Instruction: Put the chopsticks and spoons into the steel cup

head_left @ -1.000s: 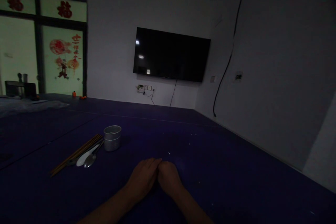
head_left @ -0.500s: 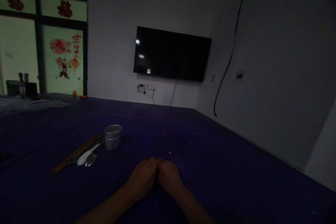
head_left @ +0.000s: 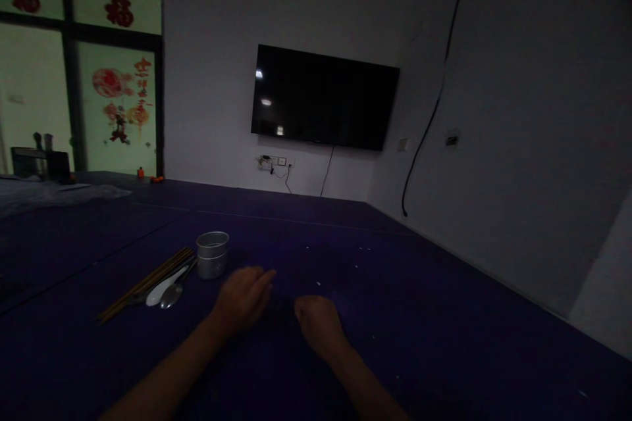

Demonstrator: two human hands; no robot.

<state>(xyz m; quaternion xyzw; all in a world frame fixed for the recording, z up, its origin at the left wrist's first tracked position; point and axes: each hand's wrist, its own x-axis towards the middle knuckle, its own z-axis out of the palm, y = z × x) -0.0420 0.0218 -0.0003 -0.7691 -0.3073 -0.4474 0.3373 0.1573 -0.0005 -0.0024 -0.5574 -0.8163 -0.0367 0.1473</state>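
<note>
My left hand (head_left: 244, 296) is over the dark blue tabletop with its fingers apart and nothing visible in them. It is just right of and nearer to me than a metal cup (head_left: 212, 255), not touching it. My right hand (head_left: 318, 321) rests on the table as a loose fist, apart from the left, and no object shows in it. Left of the cup lie several wooden chopsticks (head_left: 143, 286), a white spoon (head_left: 165, 286) and a metal spoon (head_left: 172, 293) side by side, with another dark utensil partly hidden among them.
Small white scraps (head_left: 318, 283) dot the dark blue table (head_left: 444, 342). Clear plastic sheeting (head_left: 64, 196), a dark holder (head_left: 42, 161) and small orange items (head_left: 141, 172) stand at the far left. A television (head_left: 323, 99) hangs on the back wall; a black cable (head_left: 424, 131) hangs at right.
My left hand has parted from the right and moved left and forward toward the cup, its fingers loosening. My right fist has stayed nearly in place.
</note>
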